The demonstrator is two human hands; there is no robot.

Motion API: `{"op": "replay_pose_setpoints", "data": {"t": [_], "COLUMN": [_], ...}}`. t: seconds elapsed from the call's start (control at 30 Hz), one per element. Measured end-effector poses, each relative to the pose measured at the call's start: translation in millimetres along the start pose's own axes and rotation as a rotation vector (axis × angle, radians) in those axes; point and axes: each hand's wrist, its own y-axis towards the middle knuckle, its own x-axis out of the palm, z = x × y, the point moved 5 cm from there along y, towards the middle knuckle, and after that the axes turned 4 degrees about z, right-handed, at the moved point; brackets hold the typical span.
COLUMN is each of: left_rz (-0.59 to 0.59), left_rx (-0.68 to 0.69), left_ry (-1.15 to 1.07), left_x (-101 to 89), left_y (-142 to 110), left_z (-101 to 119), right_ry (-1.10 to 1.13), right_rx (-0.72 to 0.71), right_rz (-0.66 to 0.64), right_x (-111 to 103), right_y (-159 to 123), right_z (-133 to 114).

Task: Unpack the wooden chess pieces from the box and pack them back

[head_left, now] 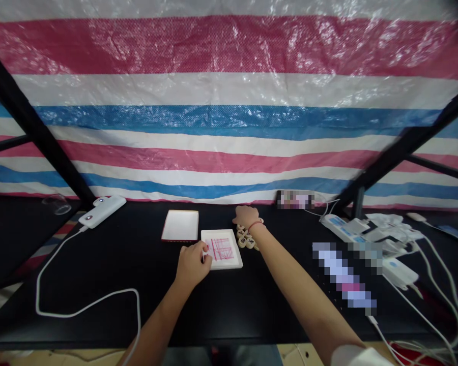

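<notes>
A shallow white box (232,263) with a red-lined sheet inside lies on the black table. My left hand (193,262) is closed at its left side, thumb and fingers pinching around the wall. Right of the box sits a cluster of round, pale wooden Chinese chess pieces (246,242) marked with characters. My right hand (246,216), with a red cord on the wrist, reaches over the far end of these pieces. Its fingertips are turned away, so their grip is hidden. Behind and left of the box lies a second shallow tray (180,225), white inside with a red edge.
A white device (103,210) with a cable is at the back left, near a clear glass (61,205). A phone (295,199) leans at the back. On the right are a blurred screen (343,277), a power strip (343,229) and tangled cables. Striped sheeting (221,122) hangs behind.
</notes>
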Motion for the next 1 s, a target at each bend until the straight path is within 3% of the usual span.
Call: {"op": "replay_pose_setpoints", "data": {"t": [0.23, 0.37, 0.43, 0.5, 0.67, 0.8, 0.87, 1.0], "left_rz": [-0.066, -0.114, -0.119, -0.120, -0.127, -0.170, -0.100, 0.189], "left_rx": [-0.106, -0.078, -0.053, -0.030, 0.014, 0.004, -0.003, 0.069], "left_ry": [-0.045, -0.077, -0.106, -0.140, -0.242, -0.310, -0.285, -0.044], "left_x": [4.5, 7.7, 9.8, 11.8, 12.3, 11.9, 6.8, -13.1], "left_y": [8.2, 10.3, 9.7, 8.7, 6.6, 7.2, 11.1, 23.3], "left_z": [-12.7, -14.5, -14.3, -14.2, -14.9, -16.7, -19.6, -24.0], "right_ry": [0.089, 0.239, 0.348, 0.599, 0.678, 0.804, 0.841, 0.891], "right_rx": [-0.022, -0.161, -0.290, -0.490, -0.560, -0.632, -0.625, -0.593], "right_rz": [0.022, 0.121, 0.145, 0.190, 0.237, 0.243, 0.245, 0.235], "right_x": [-10.3, -15.3, -7.9, 1.1, 28.4, 29.3, 29.1, 33.6], "right_y": [1.0, -27.3, -49.7, -72.7, -95.6, -98.3, -98.2, -97.1], "right_z": [4.3, -9.6, -25.9, -46.1, -68.3, -65.0, -58.9, -49.4]}}
